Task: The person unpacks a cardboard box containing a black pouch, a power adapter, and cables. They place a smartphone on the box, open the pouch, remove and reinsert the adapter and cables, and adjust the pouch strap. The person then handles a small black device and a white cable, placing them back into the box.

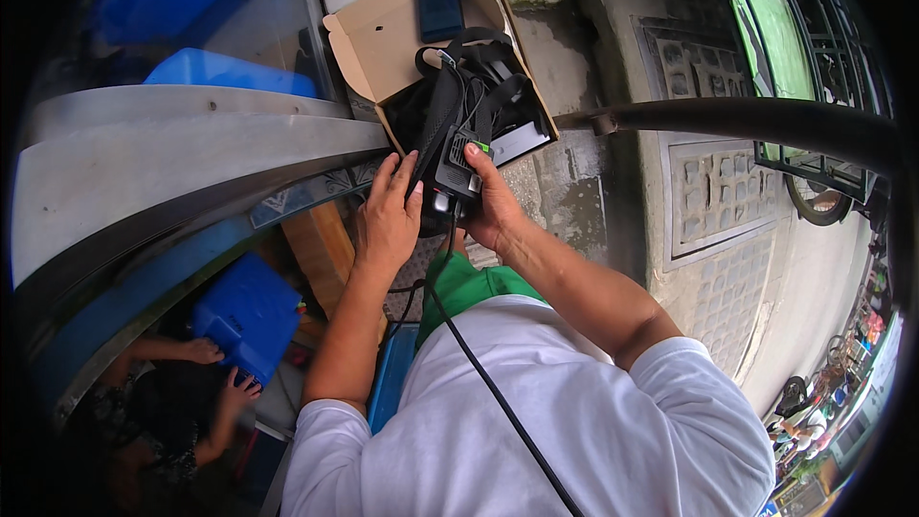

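Both of my hands hold a black box-shaped device (458,165) with a small green light and black straps, just in front of my chest. My left hand (388,215) wraps its left side, fingers pointing up. On the right side, my right hand (493,206) grips it, thumb near the green light. A black cable (488,383) runs from the device down over my white shirt. The straps (469,77) lead up into an open cardboard box (388,38) that also holds a dark blue flat case (440,8).
A curved metal counter edge (172,148) sweeps across the left. Below it another person's hands (215,364) hold a blue container (251,311). A dark pipe (756,120) crosses the right side over concrete and patterned paving (718,191). Blue containers (225,72) sit behind glass.
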### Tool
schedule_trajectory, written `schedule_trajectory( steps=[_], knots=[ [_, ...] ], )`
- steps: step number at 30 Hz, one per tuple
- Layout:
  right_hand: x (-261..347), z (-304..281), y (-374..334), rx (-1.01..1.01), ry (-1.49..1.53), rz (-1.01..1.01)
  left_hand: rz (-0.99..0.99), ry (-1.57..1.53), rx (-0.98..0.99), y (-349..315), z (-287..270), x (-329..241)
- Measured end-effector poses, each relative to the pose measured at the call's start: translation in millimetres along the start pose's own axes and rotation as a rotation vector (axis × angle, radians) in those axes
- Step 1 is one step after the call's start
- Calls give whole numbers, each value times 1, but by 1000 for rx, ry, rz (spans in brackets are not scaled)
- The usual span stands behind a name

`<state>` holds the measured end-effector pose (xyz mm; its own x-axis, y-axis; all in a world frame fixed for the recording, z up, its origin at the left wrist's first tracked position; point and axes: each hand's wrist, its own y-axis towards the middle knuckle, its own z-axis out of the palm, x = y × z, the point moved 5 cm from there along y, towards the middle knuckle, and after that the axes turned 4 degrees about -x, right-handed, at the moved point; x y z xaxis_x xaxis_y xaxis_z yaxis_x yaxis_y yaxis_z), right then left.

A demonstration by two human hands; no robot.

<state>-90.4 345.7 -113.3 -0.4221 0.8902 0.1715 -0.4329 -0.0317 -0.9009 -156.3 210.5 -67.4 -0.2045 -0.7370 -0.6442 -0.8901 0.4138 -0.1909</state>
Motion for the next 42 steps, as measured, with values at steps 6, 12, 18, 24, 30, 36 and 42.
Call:
schedule_trajectory(
  steps=[6, 12, 18, 24, 30, 36, 42],
  knots=[
    [9, 1, 32, -71, -206, -144, -99, -85, 17, -9, 3, -4],
    [-14, -11, 47, -166, -359, -206, 61, -151, -22, -4, 10, 7],
    [-17, -13, 58, -167, -360, -221, -434, -1133, -84, 4, 58, 85],
    [0, -12, 33, -83, -438, -226, -619, -1418, 356, 18, 100, 100],
    [22, 2, 4, 79, -497, -237, -437, -1692, 383, 31, 83, 52],
    [35, 23, -15, 152, -558, -387, -403, -1720, 322, 34, 71, 15],
    [48, 21, -34, 156, -558, -401, -326, -1496, 75, 10, 70, 2]
  ],
)
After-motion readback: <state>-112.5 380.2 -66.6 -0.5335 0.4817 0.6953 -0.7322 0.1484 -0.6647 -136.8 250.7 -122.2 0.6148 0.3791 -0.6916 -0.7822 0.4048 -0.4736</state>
